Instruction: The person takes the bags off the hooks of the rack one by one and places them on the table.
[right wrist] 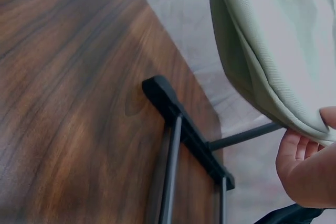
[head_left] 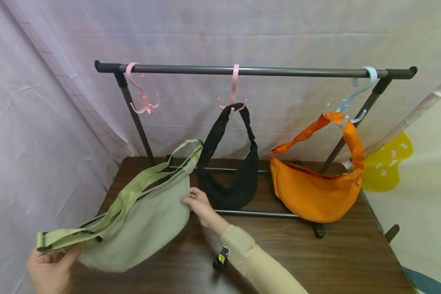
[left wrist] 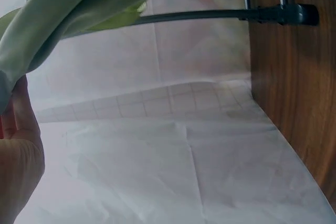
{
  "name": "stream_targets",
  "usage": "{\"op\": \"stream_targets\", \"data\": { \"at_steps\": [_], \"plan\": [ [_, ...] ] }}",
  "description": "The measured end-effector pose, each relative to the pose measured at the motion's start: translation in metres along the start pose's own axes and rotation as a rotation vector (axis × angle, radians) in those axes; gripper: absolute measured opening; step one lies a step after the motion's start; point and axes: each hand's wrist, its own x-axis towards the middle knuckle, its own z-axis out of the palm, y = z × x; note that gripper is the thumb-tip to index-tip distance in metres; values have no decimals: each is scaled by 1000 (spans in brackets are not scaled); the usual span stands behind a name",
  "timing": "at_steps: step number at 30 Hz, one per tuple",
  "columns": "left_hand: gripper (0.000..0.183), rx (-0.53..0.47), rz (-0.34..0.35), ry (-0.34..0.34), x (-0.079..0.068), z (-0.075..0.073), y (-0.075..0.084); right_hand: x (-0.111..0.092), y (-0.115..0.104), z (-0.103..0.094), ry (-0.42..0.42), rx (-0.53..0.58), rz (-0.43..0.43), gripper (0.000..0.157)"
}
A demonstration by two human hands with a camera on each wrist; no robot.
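A pale green shoulder bag (head_left: 143, 228) is held up slantwise at the left of the head view, its left end lower and nearer. Its lighter green strap (head_left: 132, 188) lies along the zipped top edge. My left hand (head_left: 53, 267) grips the bag's lower left end, by the strap's black buckle. With thumb and fingers my right hand (head_left: 202, 206) pinches the bag's right edge, as the right wrist view also shows with the bag's seam (right wrist: 262, 72). In the left wrist view the left hand (left wrist: 21, 145) is partly cut off under the green fabric.
A dark metal rack (head_left: 191, 70) stands on the wooden table (head_left: 279, 253). A pink hook (head_left: 145, 102) hangs bare at its left. A black bag (head_left: 228, 196) hangs from the middle pink hook (head_left: 234, 85), and an orange bag (head_left: 316, 192) from the blue hook (head_left: 349, 102).
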Motion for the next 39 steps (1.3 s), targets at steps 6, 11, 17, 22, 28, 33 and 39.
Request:
{"op": "stream_targets", "data": {
  "at_steps": [6,11,17,22,28,33,39],
  "plan": [
    [41,-1,-3,15,1,-8,-3,-16,2,-4,42,-13,-35,19],
    [44,-67,-62,32,2,-18,-9,-34,-3,-2,81,-23,-57,21],
    [51,-66,-235,193,4,-41,-15,-62,-15,6,101,-44,-69,22],
    [63,-71,-268,89,7,-128,-55,-69,1,4,111,-35,-67,25],
    [67,100,-322,24,11,-207,-101,-71,28,-3,154,-34,-50,26],
    [64,176,-391,20,11,-214,-117,-76,39,-7,196,-38,-37,25],
    [61,347,-483,3,13,-207,-131,-84,38,-11,251,-61,-19,22]
  ]
}}
